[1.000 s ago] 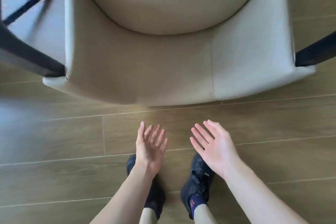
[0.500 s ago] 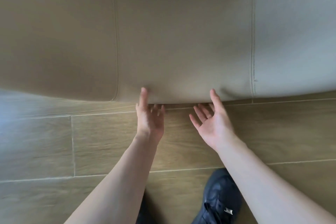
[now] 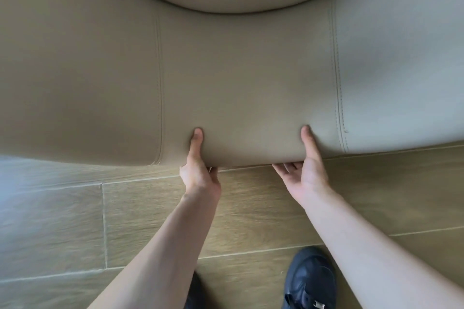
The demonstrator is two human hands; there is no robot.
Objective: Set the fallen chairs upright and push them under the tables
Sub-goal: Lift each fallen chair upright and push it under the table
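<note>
A beige upholstered chair [image 3: 246, 83] lies fallen on its back and fills the upper half of the view; its curved backrest edge rests near the floor. My left hand [image 3: 198, 173] grips that lower edge left of centre, thumb on top and fingers tucked underneath. My right hand [image 3: 306, 170] grips the same edge further right, thumb pressed on the upholstery and fingers under the rim. The chair's legs are out of view. No table is visible.
Wood-look floor planks [image 3: 75, 221] run across the lower half. My dark shoe [image 3: 311, 281] stands at the bottom right, close behind my arms; the other foot is mostly hidden behind my left forearm.
Both hands went from open above the floor to the chair's lower edge, and the fingers have now slid under it with thumbs on top. The view has moved closer to the chair.
</note>
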